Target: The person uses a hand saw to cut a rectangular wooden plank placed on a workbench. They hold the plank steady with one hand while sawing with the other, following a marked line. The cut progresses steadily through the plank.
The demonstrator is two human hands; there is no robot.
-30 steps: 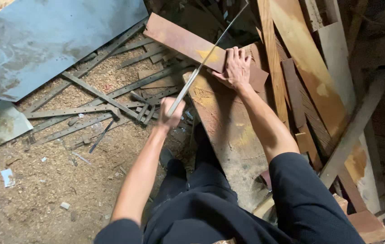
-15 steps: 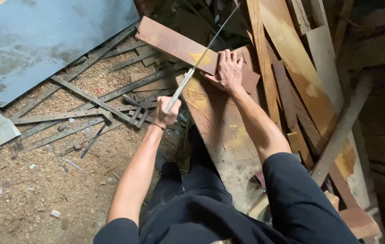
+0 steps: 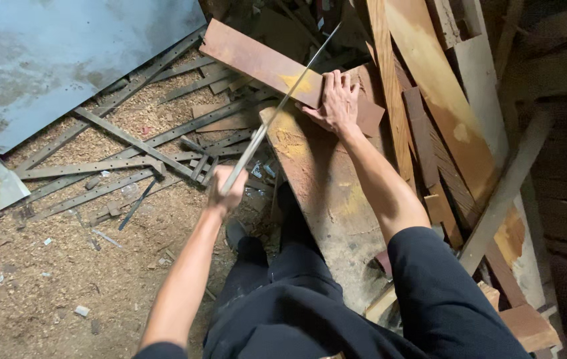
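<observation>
I see my left hand [image 3: 227, 189] near the middle of the frame, fingers closed tight around the handle of a long thin saw [image 3: 277, 110]. The blade runs up and to the right, across a reddish board [image 3: 250, 60] in the upper middle. My right hand [image 3: 336, 100] lies flat on that board, fingers spread out, holding nothing. The board rests on a wide dusty plank [image 3: 330, 193]. Thin metal strips [image 3: 110, 166] lie on the sawdust at the left. A big grey sheet [image 3: 64, 60] fills the upper left.
</observation>
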